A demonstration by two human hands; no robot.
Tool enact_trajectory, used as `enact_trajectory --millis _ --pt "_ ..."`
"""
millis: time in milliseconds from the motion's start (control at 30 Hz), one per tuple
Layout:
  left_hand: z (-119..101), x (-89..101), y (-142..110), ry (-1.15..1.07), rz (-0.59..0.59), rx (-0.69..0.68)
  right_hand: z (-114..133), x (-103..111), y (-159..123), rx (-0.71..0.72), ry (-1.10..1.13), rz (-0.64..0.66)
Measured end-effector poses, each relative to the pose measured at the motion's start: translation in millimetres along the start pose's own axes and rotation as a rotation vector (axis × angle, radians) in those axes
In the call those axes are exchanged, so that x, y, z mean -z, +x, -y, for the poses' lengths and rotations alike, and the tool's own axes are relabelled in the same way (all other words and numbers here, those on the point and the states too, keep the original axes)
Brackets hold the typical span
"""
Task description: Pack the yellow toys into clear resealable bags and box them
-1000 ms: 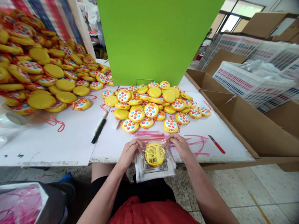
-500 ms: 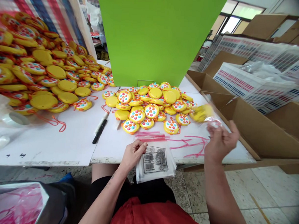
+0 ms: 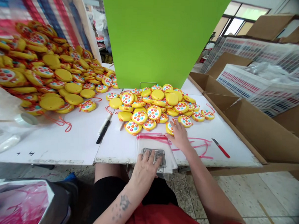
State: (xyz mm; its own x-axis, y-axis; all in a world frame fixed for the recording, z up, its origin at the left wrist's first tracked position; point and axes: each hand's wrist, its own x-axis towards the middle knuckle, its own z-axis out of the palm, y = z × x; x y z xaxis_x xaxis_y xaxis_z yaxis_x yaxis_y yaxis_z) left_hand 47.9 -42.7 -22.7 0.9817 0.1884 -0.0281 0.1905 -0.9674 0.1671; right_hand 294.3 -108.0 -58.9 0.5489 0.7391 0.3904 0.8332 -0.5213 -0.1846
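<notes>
Clear bags (image 3: 154, 144) lie lengthwise front-to-back, pink edges (image 3: 148, 137) farthest.

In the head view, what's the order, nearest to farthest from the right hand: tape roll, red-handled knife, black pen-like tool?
From the right hand:
1. red-handled knife, to the hand's right.
2. black pen-like tool, left of the hand.
3. tape roll, toward the far left.

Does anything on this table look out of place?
Loose pink strips straggle beside the clear bags like litter, and a red-handled knife lies to their right, apparently unsheathed. Nothing looks clearly damaged.
</notes>
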Motion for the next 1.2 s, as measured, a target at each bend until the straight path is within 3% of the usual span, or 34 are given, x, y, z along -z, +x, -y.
enact_trajectory --millis 200,333,433,567,667,800,1067,1200 --pt "5 20.4 3 -0.059 -0.016 0.028 1 8 9 0.031 -0.035 0.06" --pt "19 24.9 21 -0.134 -0.008 0.068 -1 18 7 0.008 0.068 0.029" --pt "26 20.1 41 -0.09 -0.024 0.206 -7 22 2 -0.071 0.259 -0.064" --pt "28 9.2 60 0.001 -0.091 0.275 -4 34 -8 -0.262 0.728 -0.191" --pt "29 1.1 65 0.047 -0.19 0.231 7 45 -14 -0.348 1.072 -0.134" --pt "37 -9.2 65 0.048 -0.304 0.149 20 51 -15 -0.306 1.312 -0.071" --pt "47 -22.0 62 -0.072 -0.44 -0.088 53 49 2 -0.276 1.508 -0.058" --pt "48 -23.2 61 -0.043 -0.436 -0.102 72 53 8 -0.216 1.474 -0.024"
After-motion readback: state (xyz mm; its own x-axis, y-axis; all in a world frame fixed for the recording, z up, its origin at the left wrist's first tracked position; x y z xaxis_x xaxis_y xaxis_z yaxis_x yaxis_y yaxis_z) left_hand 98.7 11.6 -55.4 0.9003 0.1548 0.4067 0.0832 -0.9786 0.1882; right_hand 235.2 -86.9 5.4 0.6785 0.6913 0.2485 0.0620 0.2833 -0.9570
